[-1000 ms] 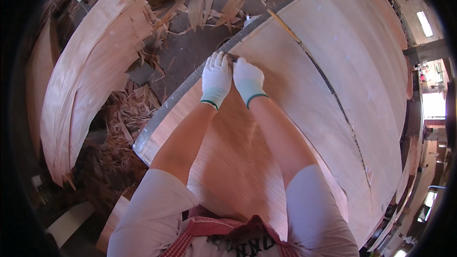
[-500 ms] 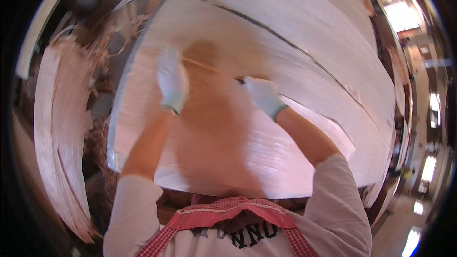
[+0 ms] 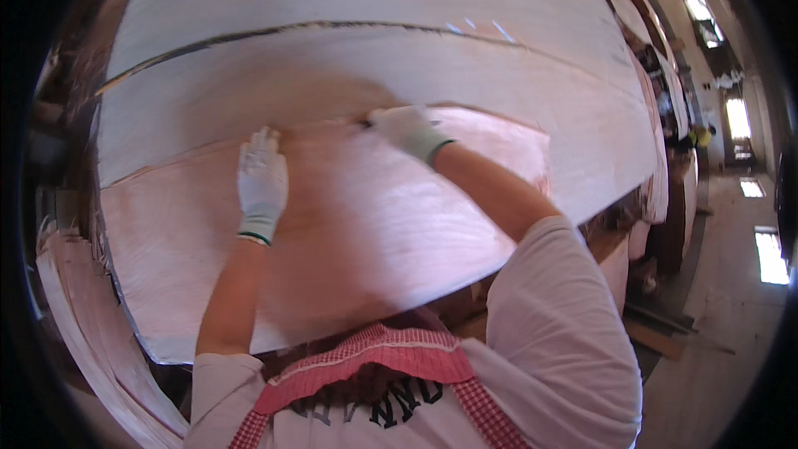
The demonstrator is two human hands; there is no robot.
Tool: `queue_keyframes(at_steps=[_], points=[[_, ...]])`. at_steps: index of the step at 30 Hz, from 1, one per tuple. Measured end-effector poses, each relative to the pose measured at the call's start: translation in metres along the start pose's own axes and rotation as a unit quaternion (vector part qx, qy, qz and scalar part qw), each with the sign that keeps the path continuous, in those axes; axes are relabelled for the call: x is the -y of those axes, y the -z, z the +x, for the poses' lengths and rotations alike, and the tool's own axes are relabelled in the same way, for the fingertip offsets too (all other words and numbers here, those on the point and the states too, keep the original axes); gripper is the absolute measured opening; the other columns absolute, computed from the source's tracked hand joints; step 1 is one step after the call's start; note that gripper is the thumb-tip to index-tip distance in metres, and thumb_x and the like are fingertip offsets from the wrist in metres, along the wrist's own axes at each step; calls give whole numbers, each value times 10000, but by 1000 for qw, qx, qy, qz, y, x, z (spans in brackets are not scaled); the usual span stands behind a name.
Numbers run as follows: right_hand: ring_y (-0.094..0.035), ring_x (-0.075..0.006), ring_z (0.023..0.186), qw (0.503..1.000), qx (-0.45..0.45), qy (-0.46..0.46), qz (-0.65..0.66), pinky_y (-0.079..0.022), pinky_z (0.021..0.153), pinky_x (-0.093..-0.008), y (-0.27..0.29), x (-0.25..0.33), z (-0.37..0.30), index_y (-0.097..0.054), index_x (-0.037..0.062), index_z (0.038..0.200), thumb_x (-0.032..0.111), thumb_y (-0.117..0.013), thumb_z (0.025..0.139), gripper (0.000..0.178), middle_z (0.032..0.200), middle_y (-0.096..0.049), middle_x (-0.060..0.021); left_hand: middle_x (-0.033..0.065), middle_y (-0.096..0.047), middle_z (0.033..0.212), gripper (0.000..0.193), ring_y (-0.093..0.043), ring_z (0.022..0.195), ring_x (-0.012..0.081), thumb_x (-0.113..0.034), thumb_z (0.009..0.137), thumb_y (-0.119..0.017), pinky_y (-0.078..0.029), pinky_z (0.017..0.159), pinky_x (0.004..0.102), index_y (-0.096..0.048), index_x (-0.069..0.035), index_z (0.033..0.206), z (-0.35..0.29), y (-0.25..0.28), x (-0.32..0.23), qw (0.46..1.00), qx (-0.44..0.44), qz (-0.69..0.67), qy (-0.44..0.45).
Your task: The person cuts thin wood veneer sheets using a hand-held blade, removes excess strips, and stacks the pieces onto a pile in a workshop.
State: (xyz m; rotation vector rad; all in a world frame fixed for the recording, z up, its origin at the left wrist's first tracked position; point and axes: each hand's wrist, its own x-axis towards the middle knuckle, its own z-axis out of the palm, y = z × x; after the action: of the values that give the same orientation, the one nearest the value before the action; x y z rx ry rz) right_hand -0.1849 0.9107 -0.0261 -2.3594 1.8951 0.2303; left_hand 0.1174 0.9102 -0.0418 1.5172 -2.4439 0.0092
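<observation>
1. Pink veneer sheet lies flat right in front of the person, its near edge just beyond a red checked apron; a soft shadow crosses its middle, and its right part shines.
2. Off its near left corner, long strips of veneer curve along the left side.
3. The left hand, in a white glove with a green-edged cuff, is palm down over the sheet toward its far edge, fingers stretched out and only slightly spread. How hard it presses, I cannot tell.
4. The right hand, gloved alike and somewhat blurred, is at the sheet's far edge, curled around a small dark object that pokes out on its left. Its kind I cannot tell.
5. Past that edge spreads a paler wood surface, showing to the right of the pink sheet too.
6. Farther across it runs a dark, ragged line, gently bowed.
7. Well off to the right are a grey floor and bright windows.
</observation>
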Motion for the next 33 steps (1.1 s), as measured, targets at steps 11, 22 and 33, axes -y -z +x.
queue_keyframes(at_steps=[11,22,33], points=[[-611,-377,1002,885,-33,-406,224,-494,839,-481,-83,-123,-366,-533,84,1212,242,-518,958,299,1082,-632,-230,107,-424,1468,432,-386,1365,287,-146,964,-460,-286,1155,416,-441,-66,1388,2,-16,-3,998,-12,54,4],[-350,-374,1352,971,32,-74,226,-281,1137,-425,-65,36,-319,-502,-39,1299,146,-523,914,428,1443,-395,-219,150,-596,1238,346,-568,1123,337,-76,858,-564,-422,1009,462,-593,-87,1203,-155,68,-143,964,-209,-135,95],[-641,-410,835,981,-8,-78,176,-510,753,-483,10,185,-217,-563,81,1220,270,-465,974,325,933,-665,-220,175,-610,1150,247,-543,1106,380,-150,812,-627,-434,958,462,-665,-72,1043,-392,125,257,846,-267,33,460]])
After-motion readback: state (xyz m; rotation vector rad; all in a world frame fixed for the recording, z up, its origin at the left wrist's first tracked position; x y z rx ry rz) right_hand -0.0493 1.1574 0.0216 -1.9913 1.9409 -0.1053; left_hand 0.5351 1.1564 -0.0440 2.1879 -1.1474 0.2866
